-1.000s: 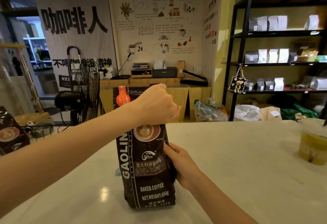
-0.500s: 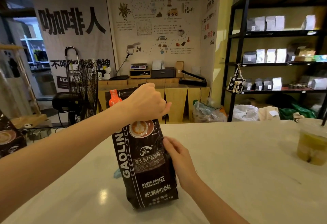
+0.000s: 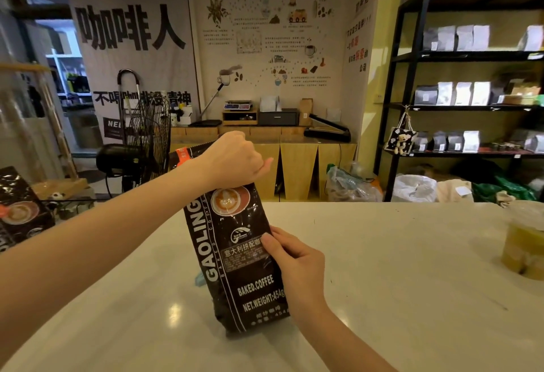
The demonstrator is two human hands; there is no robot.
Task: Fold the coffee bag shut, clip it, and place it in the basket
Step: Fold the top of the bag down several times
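A dark brown coffee bag (image 3: 235, 265) printed "GAOLING" and "BAKED.COFFEE" stands on the white counter (image 3: 382, 283), tilted a little to the left. My left hand (image 3: 232, 162) is closed around the bag's upper part, and the flattened top with an orange patch sticks out behind my wrist. My right hand (image 3: 294, 262) grips the bag's right side at mid height, thumb across the front label. A pale blue object (image 3: 200, 279), perhaps the clip, peeks out from behind the bag's lower left side. No basket is recognisable in view.
A plastic cup of yellow-green drink (image 3: 524, 242) stands at the counter's right edge. Another dark coffee bag (image 3: 20, 210) sits at far left. Beyond the counter are a floor fan (image 3: 147, 139), a wooden sideboard and black shelves with bags.
The bag has tipped further left at the top. My right hand has slid up its right side, thumb now over the front label. My left hand keeps its grip on the top.
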